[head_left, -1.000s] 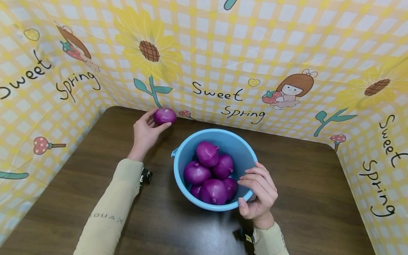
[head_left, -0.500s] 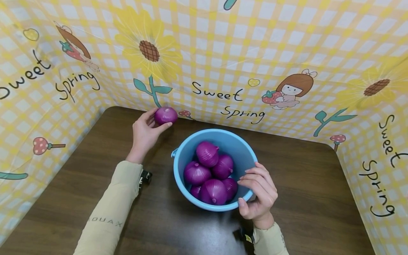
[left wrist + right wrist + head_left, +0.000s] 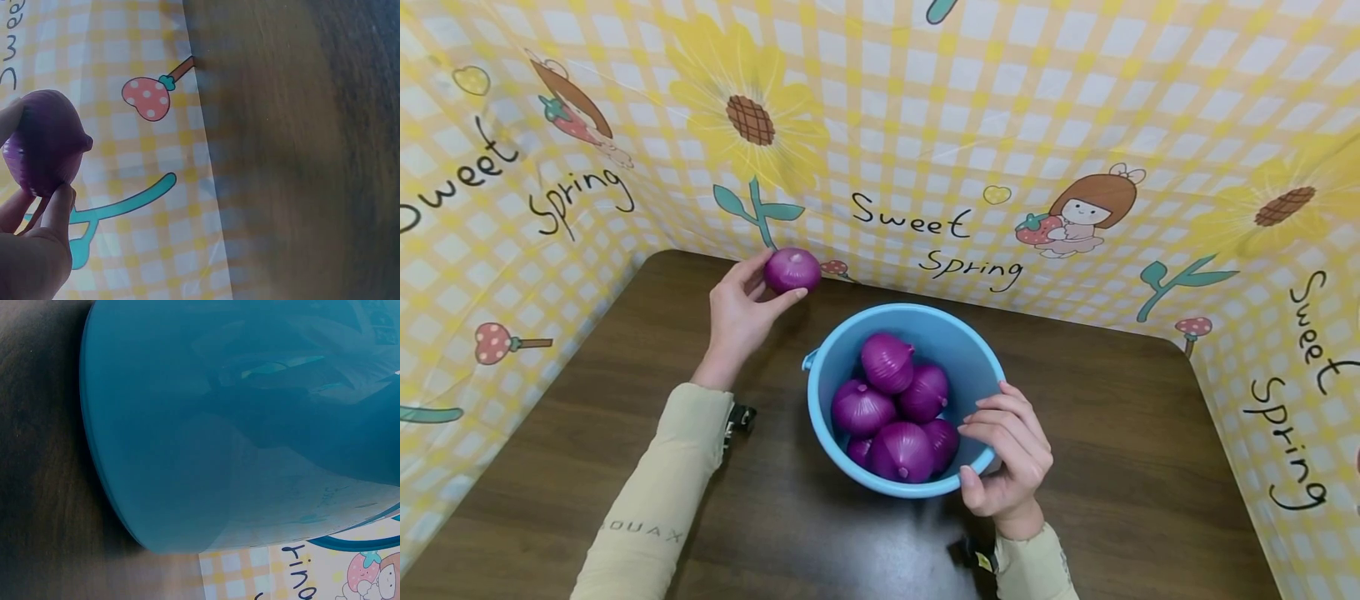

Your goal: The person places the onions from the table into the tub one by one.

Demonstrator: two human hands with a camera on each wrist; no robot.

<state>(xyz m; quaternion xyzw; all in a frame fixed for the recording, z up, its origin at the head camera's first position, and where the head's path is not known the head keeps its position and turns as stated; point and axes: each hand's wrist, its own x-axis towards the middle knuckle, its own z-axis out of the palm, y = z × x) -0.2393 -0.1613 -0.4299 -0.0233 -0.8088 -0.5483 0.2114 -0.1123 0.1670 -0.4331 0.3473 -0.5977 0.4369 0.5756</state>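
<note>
My left hand [image 3: 737,312] holds a purple onion [image 3: 793,270] between thumb and fingers, raised near the table's back edge. In the left wrist view, this onion [image 3: 47,144] shows its pointed tip, with fingers curved around both sides. A light blue bucket [image 3: 966,371] stands right of that hand, with several purple onions [image 3: 902,452] piled inside. My right hand [image 3: 1011,454] grips the bucket's right rim, thumb outside at the front and fingertips over the edge. Only the outer wall of the bucket [image 3: 187,444] fills the right wrist view; the right hand itself is out of that picture.
Beneath everything is a dark brown wooden table [image 3: 1120,433] with rounded back corners. A yellow checked cloth [image 3: 865,108] printed with flowers and lettering rises like a wall behind it and along both sides. The bucket's handle joint [image 3: 809,359] juts out on the left.
The left hand and its onion have risen slightly, the onion drifting a little right while the forearm shifts left. The right hand, the bucket and the piled onions stay in place.
</note>
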